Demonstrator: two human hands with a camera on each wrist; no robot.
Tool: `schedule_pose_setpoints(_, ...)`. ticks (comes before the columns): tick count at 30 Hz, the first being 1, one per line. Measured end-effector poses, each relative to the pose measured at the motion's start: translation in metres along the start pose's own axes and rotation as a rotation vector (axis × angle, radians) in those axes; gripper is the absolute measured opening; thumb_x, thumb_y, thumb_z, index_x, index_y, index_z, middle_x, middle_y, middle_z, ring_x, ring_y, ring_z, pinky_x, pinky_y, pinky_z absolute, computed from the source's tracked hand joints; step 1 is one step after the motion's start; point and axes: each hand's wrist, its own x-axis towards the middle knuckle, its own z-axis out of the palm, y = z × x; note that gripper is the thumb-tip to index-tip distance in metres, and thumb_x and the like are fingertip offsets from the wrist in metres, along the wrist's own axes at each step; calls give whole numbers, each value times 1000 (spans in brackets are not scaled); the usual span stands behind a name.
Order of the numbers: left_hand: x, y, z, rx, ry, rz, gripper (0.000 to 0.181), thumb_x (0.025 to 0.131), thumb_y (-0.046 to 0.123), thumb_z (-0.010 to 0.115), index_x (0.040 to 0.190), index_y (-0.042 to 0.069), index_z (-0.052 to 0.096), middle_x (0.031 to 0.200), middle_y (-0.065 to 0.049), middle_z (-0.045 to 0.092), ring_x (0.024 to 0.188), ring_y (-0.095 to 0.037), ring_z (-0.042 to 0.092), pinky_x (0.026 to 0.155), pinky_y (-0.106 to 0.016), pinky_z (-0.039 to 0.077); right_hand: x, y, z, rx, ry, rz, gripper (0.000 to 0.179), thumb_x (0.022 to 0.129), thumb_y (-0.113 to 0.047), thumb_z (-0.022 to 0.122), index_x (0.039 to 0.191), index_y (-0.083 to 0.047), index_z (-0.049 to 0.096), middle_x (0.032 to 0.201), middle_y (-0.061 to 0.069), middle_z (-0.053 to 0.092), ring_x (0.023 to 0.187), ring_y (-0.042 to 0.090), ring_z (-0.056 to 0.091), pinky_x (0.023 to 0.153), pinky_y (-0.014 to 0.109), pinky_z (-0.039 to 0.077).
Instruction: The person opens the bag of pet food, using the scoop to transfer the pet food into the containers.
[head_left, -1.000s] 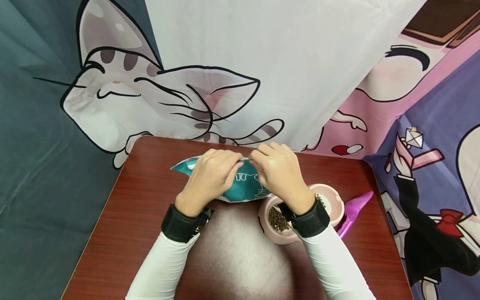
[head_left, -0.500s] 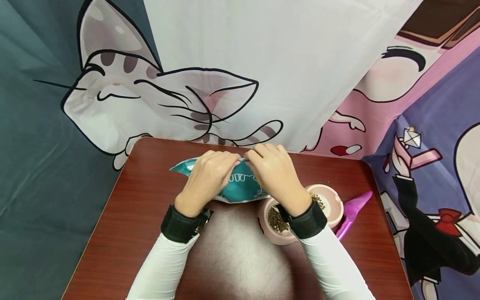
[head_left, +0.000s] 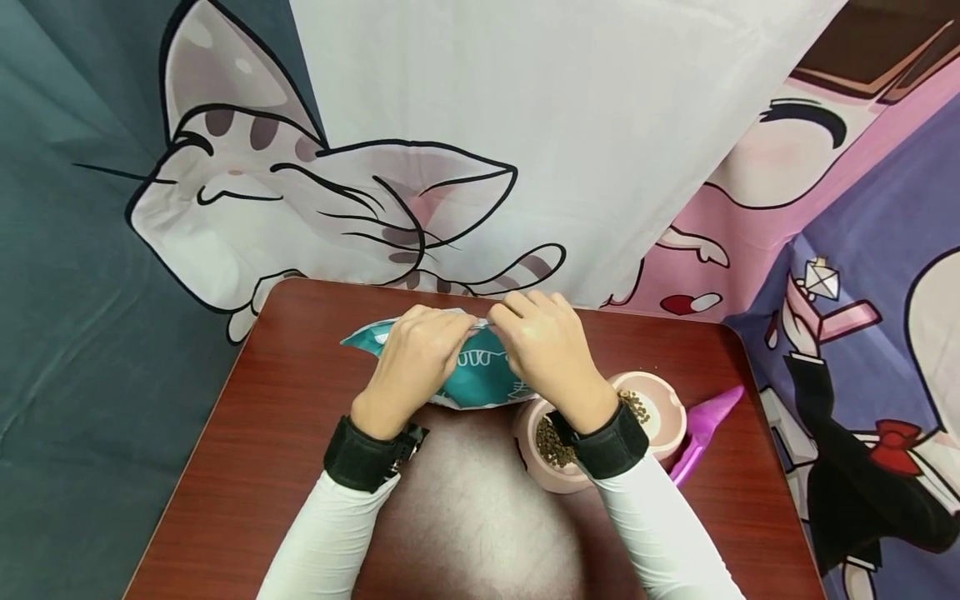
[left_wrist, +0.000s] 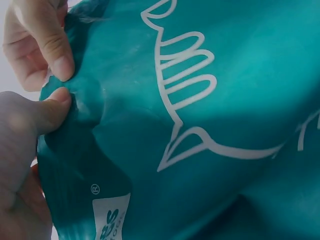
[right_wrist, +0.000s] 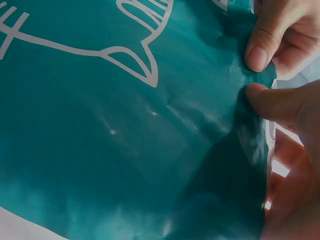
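A teal bag (head_left: 483, 379) with white cat line drawings lies near the far edge of the table. My left hand (head_left: 420, 354) pinches its top edge between thumb and fingers. Close beside it, my right hand (head_left: 547, 350) pinches the same edge. Seen from the left wrist, the two thumbs press the teal film (left_wrist: 240, 75) almost tip to tip. The right wrist view has the thumbs on the bag's front (right_wrist: 125, 130) too, with the fingers behind the edge. Whether the bag's mouth is sealed I cannot tell.
A pink double bowl (head_left: 558, 482) with brown kibble (head_left: 553, 446) in both sides stands under and beside my right forearm. A purple scoop (head_left: 703, 427) lies to its right. The red-brown table (head_left: 247, 467) meets a cartoon-printed cloth (head_left: 585, 167) at its far edge.
Both hands have shifted slightly left along the bag's top edge, keeping their pinch. The bowl and scoop look unmoved; the head view has shifted a little.
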Motion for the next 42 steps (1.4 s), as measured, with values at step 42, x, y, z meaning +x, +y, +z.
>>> schedule_pose_setpoints(42, -4, -8, -7, -31, 36, -47, 7, 95, 12, 74, 90, 7, 73, 83, -6, 77, 75, -22, 74, 70, -37, 55, 5, -10, 5, 17, 23, -18, 10, 98, -22, 72, 99, -13, 77, 93, 1, 72, 85, 22, 66, 67, 35, 45)
